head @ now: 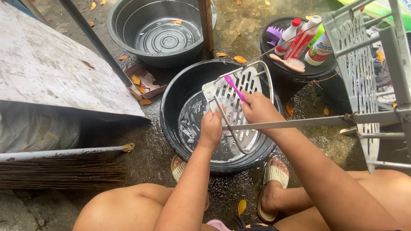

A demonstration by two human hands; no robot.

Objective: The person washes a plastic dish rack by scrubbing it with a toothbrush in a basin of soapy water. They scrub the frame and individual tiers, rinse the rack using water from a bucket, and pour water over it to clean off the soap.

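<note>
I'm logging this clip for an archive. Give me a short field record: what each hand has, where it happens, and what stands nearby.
left hand: grips the metal frame of a white slotted rack
right hand: holds a pink toothbrush against the rack
place: over a black basin with soapy water, on wet ground
nearby: grey basin, bottles and wooden hairbrush on a black bucket, broom

A white slotted plastic rack panel on a metal wire frame [233,100] stands tilted over a black round plastic basin [171,115], apparently wet; a pink-handled small brush [234,87] lies against it
</note>
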